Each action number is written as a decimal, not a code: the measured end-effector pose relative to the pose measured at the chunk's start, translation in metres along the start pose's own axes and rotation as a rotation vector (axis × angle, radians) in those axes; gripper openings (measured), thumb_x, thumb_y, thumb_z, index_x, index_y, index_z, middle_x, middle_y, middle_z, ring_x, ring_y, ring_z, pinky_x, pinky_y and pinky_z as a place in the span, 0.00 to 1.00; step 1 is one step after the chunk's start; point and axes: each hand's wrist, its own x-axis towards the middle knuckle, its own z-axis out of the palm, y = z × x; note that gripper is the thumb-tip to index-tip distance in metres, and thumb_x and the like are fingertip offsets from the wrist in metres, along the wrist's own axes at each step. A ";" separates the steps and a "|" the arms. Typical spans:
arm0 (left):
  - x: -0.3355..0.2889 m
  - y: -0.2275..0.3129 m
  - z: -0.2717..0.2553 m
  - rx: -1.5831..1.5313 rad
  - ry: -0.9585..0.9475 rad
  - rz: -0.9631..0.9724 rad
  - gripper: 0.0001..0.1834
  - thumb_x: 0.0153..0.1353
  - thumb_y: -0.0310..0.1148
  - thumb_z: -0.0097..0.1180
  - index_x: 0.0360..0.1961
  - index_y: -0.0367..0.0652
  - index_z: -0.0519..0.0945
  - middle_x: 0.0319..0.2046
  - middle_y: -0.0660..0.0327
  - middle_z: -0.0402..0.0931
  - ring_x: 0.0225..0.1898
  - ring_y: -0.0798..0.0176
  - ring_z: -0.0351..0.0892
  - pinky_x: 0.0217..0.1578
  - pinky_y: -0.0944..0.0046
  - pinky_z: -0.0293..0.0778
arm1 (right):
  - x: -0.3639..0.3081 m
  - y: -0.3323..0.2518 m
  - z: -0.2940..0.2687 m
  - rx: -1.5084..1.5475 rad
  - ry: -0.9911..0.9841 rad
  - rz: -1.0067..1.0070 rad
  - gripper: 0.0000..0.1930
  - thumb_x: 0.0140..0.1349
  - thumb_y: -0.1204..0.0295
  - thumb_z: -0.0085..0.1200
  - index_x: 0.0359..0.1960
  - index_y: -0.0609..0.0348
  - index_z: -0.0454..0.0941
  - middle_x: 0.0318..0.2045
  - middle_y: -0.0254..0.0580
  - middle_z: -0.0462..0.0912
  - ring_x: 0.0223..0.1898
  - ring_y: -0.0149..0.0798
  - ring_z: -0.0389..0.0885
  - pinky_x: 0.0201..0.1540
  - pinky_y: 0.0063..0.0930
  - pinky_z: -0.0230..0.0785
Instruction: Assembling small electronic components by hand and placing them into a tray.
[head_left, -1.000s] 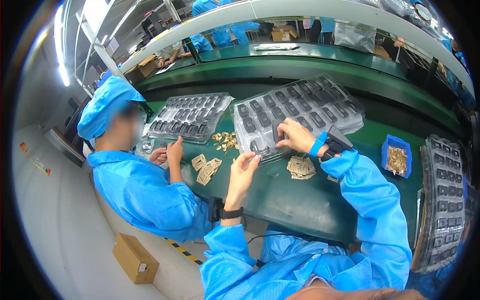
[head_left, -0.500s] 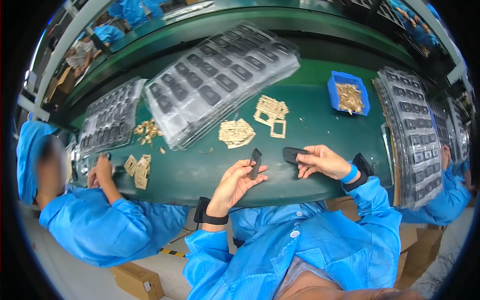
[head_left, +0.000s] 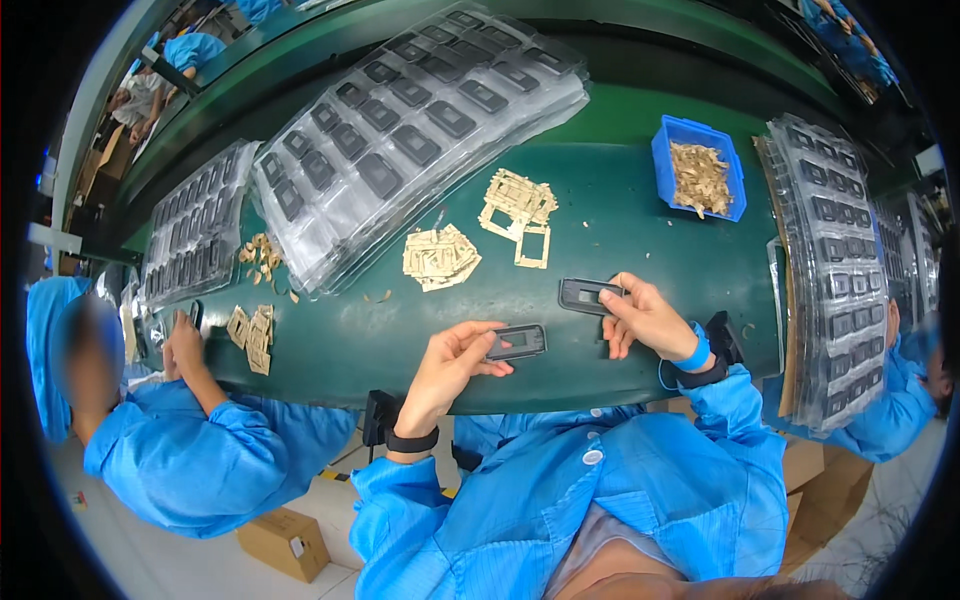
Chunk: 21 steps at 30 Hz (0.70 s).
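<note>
Between thumb and fingers, my left hand (head_left: 448, 372) grips a black oblong plastic housing (head_left: 520, 343) with a window-like recess. It is held level over the green table, face up. A similar black housing (head_left: 588, 296) is pinched at its right end by my right hand (head_left: 643, 322), slightly higher and to the right. The two housings are apart. Beyond my left hand lie a pile of cream-coloured flat pieces (head_left: 440, 258) and a second pile of cream rectangular frames (head_left: 515, 203).
A blue bin (head_left: 690, 129) of small tan scraps stands at the far right. Clear trays (head_left: 310, 240) of black housings lie far left; more stacked trays (head_left: 822, 290) stand right. Loose tan scraps (head_left: 262, 258) lie left. A co-worker (head_left: 190, 440) sits at my left, another at right.
Both housings have been turned so their recessed faces show; the left one has swung from upright to level. My view has shifted slightly.
</note>
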 end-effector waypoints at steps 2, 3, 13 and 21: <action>0.002 0.001 0.001 -0.011 -0.018 0.000 0.16 0.72 0.30 0.53 0.56 0.30 0.76 0.42 0.49 0.82 0.34 0.61 0.86 0.37 0.69 0.83 | 0.002 0.002 -0.001 -0.121 0.042 -0.051 0.14 0.74 0.64 0.50 0.44 0.64 0.68 0.19 0.41 0.78 0.13 0.33 0.79 0.13 0.25 0.71; 0.003 0.002 0.001 -0.013 -0.009 -0.005 0.16 0.72 0.30 0.53 0.56 0.30 0.76 0.42 0.49 0.82 0.34 0.61 0.86 0.37 0.69 0.83 | 0.003 0.001 0.001 -0.120 0.034 -0.045 0.14 0.74 0.64 0.50 0.44 0.64 0.68 0.19 0.41 0.78 0.13 0.33 0.79 0.13 0.25 0.71; -0.004 -0.002 0.009 0.057 0.073 0.052 0.12 0.69 0.24 0.55 0.50 0.28 0.77 0.39 0.50 0.82 0.34 0.60 0.86 0.37 0.68 0.84 | 0.015 -0.001 0.026 -0.762 0.204 -0.412 0.12 0.68 0.67 0.57 0.40 0.62 0.70 0.10 0.42 0.74 0.11 0.41 0.75 0.16 0.35 0.59; -0.026 -0.032 0.046 -0.328 0.336 0.311 0.05 0.70 0.22 0.51 0.42 0.32 0.69 0.39 0.46 0.81 0.39 0.52 0.86 0.43 0.59 0.85 | -0.017 0.009 0.065 -0.430 0.065 -0.263 0.17 0.67 0.66 0.59 0.52 0.61 0.71 0.20 0.42 0.84 0.22 0.36 0.85 0.24 0.28 0.70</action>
